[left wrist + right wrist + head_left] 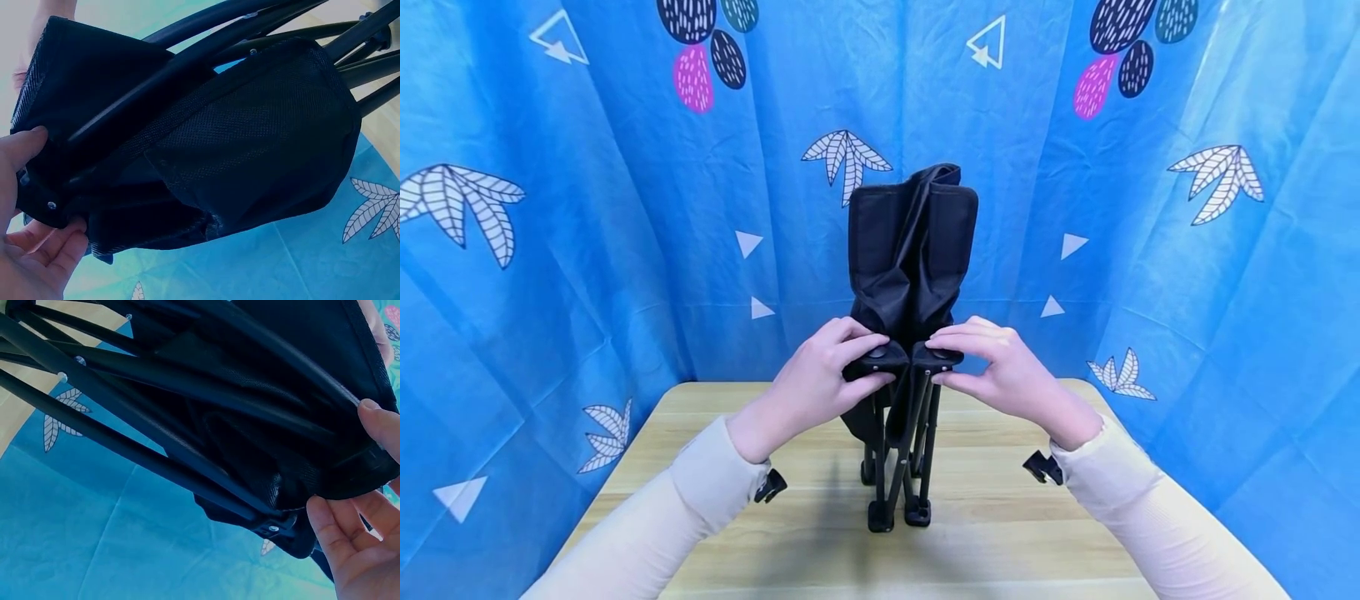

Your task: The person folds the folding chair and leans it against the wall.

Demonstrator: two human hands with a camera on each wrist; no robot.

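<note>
A black folding camp chair (887, 242), mostly folded, stands upright on the wooden table (760, 517), its backrest fabric bunched at the top. My left hand (816, 371) grips the left front corner of the seat, fingers on top and thumb below. The matching right corner is held the same way by my right hand (1007, 367). Close together, the two corners leave a narrow gap. In the left wrist view, a mesh pocket (262, 131) hangs beside the legs. Crossed, riveted leg tubes (156, 434) fill the right wrist view.
Blue patterned curtains (805, 275) surround the table at the back and both sides. Several black feet (881, 517) of the chair rest on the tabletop. A small black clip (771, 486) shows by the left cuff, and another black clip (1042, 467) by the right.
</note>
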